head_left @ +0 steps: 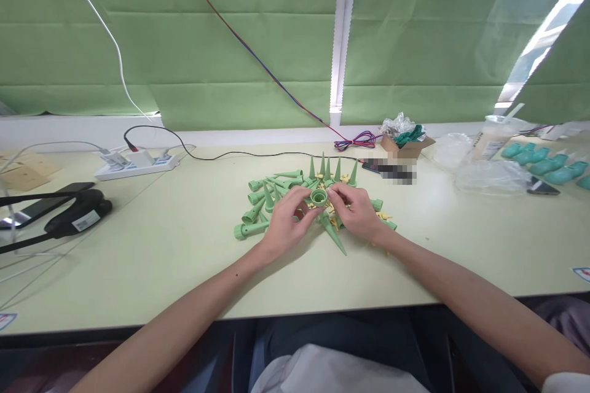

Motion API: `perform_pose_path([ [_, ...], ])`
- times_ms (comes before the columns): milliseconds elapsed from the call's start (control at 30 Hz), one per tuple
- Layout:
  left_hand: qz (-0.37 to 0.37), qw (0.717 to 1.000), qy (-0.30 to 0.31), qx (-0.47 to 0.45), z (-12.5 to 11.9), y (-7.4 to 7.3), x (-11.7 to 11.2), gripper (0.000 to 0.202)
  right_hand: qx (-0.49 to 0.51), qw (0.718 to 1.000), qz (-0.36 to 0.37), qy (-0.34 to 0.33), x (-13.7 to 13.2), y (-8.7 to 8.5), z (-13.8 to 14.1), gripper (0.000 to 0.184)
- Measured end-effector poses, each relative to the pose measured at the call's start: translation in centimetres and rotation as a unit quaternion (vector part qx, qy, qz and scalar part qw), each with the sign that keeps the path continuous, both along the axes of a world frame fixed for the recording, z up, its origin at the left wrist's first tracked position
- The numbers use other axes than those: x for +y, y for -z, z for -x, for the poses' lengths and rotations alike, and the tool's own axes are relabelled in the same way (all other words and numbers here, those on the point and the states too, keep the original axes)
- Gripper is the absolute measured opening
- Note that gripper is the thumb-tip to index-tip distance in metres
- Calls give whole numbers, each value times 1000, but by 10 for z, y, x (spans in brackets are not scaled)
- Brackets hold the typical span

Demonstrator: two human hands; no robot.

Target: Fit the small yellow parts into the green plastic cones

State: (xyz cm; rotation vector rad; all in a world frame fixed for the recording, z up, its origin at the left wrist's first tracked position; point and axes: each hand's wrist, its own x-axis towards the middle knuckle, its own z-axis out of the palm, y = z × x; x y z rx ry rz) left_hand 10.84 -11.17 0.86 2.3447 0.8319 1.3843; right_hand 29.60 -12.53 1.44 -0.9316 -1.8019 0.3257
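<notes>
Probably light and stiff, the green plastic socket (318,203) is between both grips: left grip (291,221) holds its side, right grip (354,207) seems to pinch its rim. Outer wall offers safest hold; green spikes (268,199) lie around below.

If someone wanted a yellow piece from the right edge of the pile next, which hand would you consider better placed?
Probably the right hand: it is nearer those yellow pieces, while the left hand is farther across, its fingers around the round green part.
</notes>
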Motion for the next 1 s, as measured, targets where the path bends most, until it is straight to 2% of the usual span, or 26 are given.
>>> perform_pose_path([
  [600, -14, 1000, 11, 1, 0, -2, -4, 14, 19, 1000, 0, -4, -3, -1, 1, 34],
  [1000, -28, 999, 20, 15, 2, -4, -7, 19, 16, 1000, -12, 2, -3, -3, 0, 31],
])
